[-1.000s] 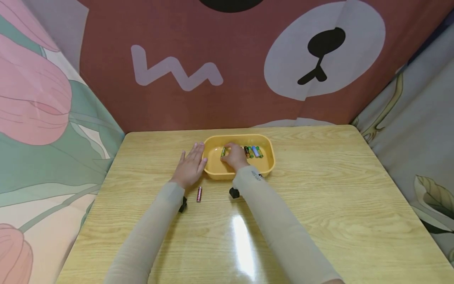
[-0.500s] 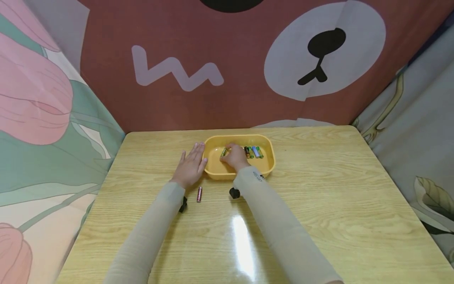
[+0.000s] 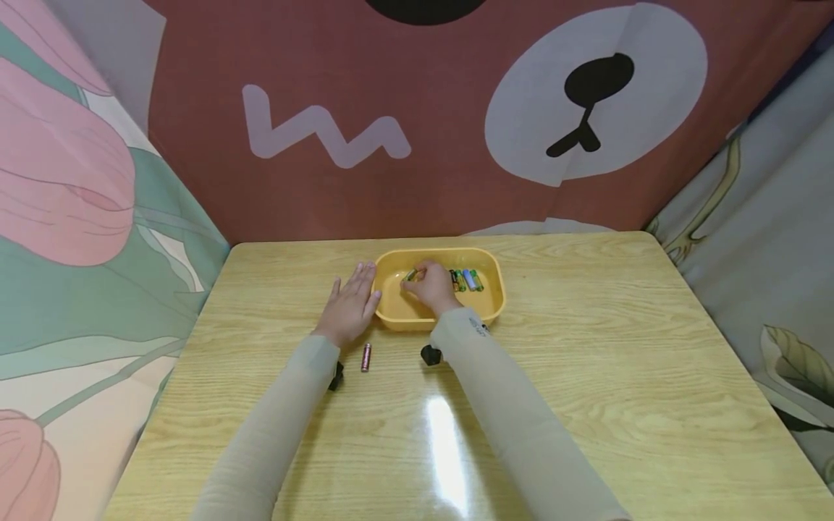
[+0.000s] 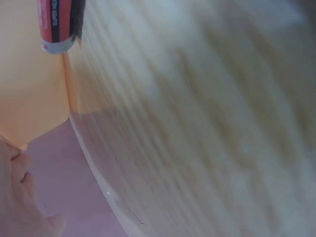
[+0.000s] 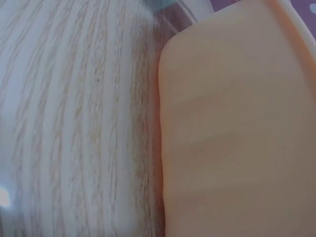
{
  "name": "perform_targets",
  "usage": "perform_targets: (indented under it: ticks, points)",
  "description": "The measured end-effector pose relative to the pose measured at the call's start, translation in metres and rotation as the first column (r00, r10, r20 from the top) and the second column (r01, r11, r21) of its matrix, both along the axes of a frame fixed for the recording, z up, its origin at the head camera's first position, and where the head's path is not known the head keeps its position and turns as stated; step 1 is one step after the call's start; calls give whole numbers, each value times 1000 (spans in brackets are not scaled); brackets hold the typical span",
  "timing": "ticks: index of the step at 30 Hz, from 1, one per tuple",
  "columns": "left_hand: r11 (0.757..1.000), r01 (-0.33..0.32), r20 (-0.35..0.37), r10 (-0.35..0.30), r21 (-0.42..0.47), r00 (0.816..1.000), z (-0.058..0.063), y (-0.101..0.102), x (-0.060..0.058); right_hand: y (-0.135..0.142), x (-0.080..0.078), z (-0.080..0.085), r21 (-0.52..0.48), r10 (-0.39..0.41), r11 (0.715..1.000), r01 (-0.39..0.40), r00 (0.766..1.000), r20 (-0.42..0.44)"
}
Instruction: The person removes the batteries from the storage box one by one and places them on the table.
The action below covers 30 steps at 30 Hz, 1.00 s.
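A yellow tray (image 3: 399,323) stands near the table's far edge. Inside it, my right hand (image 3: 435,287) pinches a green battery (image 3: 410,275), which is slanted and partly covered by the fingers. Several batteries (image 3: 469,280), green, black and lilac, lie side by side just right of that hand. With fingers straight, my left hand (image 3: 348,307) rests against the tray's left end; the left wrist view catches part of this hand (image 4: 22,197). A pink-red battery (image 3: 366,357) lies on the table in front of the tray, near the left wrist. The right wrist view shows only the tray's outer wall (image 5: 237,123) and tabletop.
The light wooden table (image 3: 619,376) extends around the tray, with a bright reflection near its front. A brown curtain (image 3: 326,195) with a cartoon print hangs behind it. Patterned cloth flanks both sides. Black wrist cameras sit under the sleeves.
The green battery in my right hand has tilted from near upright in view to a clear slant, its near end swinging left. My left hand and the pink-red battery have stayed put.
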<state>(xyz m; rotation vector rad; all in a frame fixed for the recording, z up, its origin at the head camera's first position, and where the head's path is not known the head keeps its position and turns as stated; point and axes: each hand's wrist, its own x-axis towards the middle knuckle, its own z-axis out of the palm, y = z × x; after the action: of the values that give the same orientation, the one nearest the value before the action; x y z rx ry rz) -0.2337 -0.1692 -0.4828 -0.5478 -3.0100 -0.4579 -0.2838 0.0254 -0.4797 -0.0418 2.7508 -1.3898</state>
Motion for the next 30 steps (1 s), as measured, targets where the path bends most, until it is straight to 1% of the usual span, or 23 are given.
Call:
perform_targets:
  ticks: [4,10,13,18,23,30]
  points:
    - [1000,-2,-6,2,2,1000,-1,-1,0,-1,0,-1,-32,-6,999,6,1000,-10]
    - [1000,2,-10,-2,5,1000,-2,-2,0,-2,1,1,-97,-33,995,27,998,-51]
    - [1000,2,-13,-2,5,1000,-2,-3,0,-2,1,2,-112,-44,993,36,997,-70]
    - [1000,-6,-13,6,1,1000,-2,-3,-1,-1,2,6,-150,-43,988,27,994,-104]
    - [1000,-10,-16,10,-8,1000,-1,-3,-1,3,5,10,-201,-51,979,19,986,-157]
    - [1000,8,-17,-8,-5,1000,0,-1,-1,9,12,14,-233,-48,972,-8,971,-234]
